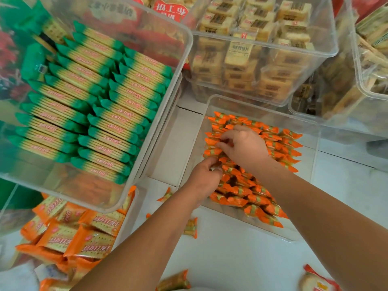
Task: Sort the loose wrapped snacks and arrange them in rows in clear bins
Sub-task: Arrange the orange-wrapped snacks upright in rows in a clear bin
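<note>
Orange snacks [237, 191] fill the clear bin [308, 175]; our right hand [244, 148] pinches one just ahead of our left hand [204, 177], which pinches another, seemingly to keep rows tight.

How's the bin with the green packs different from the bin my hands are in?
The green bin holds large flat green packs in two neat rows; the orange bin holds small orange snacks, less tidy. The green bin sits higher; the orange bin sits low. The left hand and right hand are in the orange bin only. Both are clear plastic.
</note>
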Motion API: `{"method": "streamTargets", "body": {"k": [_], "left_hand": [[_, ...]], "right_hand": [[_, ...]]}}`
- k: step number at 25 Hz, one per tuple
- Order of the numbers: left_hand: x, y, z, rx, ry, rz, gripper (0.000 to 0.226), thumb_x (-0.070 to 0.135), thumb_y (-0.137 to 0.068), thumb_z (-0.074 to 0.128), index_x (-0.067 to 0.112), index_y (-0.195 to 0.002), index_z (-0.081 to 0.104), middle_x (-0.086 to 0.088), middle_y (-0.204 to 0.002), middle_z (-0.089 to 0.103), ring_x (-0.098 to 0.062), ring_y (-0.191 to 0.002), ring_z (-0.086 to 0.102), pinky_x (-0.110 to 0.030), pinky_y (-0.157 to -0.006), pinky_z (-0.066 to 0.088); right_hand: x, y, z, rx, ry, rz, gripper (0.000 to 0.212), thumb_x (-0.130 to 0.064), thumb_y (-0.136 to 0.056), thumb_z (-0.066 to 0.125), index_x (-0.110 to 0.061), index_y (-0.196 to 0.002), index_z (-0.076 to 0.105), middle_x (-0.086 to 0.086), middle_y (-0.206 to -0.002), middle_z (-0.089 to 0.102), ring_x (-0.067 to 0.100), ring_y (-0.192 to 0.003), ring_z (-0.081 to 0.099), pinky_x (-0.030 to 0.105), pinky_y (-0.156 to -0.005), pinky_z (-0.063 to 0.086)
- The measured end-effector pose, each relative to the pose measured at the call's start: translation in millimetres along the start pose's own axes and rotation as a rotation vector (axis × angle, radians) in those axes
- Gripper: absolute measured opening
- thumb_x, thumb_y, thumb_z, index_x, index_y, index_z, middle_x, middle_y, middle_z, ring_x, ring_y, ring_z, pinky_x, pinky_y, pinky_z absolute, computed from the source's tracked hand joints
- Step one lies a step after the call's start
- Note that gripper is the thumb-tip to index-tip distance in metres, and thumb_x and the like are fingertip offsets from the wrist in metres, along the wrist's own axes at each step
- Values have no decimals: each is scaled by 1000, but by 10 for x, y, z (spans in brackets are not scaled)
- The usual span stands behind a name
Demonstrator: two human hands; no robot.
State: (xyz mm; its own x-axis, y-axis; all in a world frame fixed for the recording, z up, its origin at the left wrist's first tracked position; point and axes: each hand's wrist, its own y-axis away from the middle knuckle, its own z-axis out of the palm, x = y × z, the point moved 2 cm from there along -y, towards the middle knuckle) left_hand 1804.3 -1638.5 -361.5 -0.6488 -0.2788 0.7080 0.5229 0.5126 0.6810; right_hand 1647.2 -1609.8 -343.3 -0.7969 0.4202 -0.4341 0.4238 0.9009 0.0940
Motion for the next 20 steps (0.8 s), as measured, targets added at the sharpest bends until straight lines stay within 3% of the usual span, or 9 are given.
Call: {"method": "streamTargets", "body": {"k": [4, 6, 7, 9, 10, 13, 17, 20], "left_hand": [[57, 29, -2, 54, -3, 34, 31, 19, -99, 53, 29, -126, 63, 14, -111, 67, -1, -98, 60, -31, -92, 51], [79, 43, -16, 104, -7, 58, 25, 12, -96, 53, 25, -113, 66, 14, -99, 67, -8, -95, 63, -26, -80, 48], [106, 96, -32, 127, -12, 61, 23, 9, -95, 53, 23, -106, 67, 10, -97, 68, -14, -96, 65, -25, -78, 49], [132, 183, -86, 162, 19, 82, 18, 10, -93, 56, 19, -104, 68, 4, -104, 71, -19, -105, 67, -28, -90, 52], [138, 267, -127, 169, 30, 99, 19, 11, -92, 58, 18, -107, 68, 4, -108, 71, -16, -108, 67, -24, -95, 52], [115, 799, -309, 203, 31, 225, 24, 5, -97, 59, 27, -106, 64, 13, -99, 68, -4, -92, 66, -4, -78, 46], [-477, 1523, -482, 295, 165, 284, 20, 9, -98, 63, 28, -101, 69, -3, -95, 74, -11, -79, 69, -23, -69, 54], [-1320, 1750, -510, 282, 117, 108, 15, 26, -89, 66, 35, -100, 72, 1, -98, 72, -24, -94, 70, -38, -79, 55]], "right_hand": [[65, 253, -184, 71, -105, 6, 19, -34, -95, 69, -23, -107, 77, -4, -95, 65, 20, -93, 63, 41, -68, 57], [12, 414, -240, 72, -105, -13, 18, -36, -94, 67, -26, -106, 77, -7, -94, 66, 17, -91, 63, 42, -66, 58], [-39, 496, -264, 67, -101, -20, 17, -37, -94, 67, -28, -105, 77, -8, -94, 66, 16, -90, 64, 41, -65, 58], [-158, 630, -311, 53, -92, -18, 17, -39, -94, 65, -29, -104, 76, -11, -94, 67, 16, -89, 64, 40, -66, 58], [-221, 703, -340, 47, -92, -12, 17, -39, -95, 65, -30, -103, 76, -12, -94, 67, 16, -90, 65, 40, -67, 58], [-423, 1017, -388, 54, -117, 26, 16, -40, -95, 65, -31, -102, 76, -10, -93, 70, 17, -90, 67, 39, -70, 57], [-822, 1660, -250, 41, -202, 38, 26, -47, -91, 60, -30, -103, 76, -12, -89, 72, 14, -85, 69, 37, -72, 58], [-1031, 2086, 71, -67, -238, 97, 20, -45, -93, 64, -32, -102, 77, -15, -84, 71, 10, -82, 68, 31, -71, 55]]}}
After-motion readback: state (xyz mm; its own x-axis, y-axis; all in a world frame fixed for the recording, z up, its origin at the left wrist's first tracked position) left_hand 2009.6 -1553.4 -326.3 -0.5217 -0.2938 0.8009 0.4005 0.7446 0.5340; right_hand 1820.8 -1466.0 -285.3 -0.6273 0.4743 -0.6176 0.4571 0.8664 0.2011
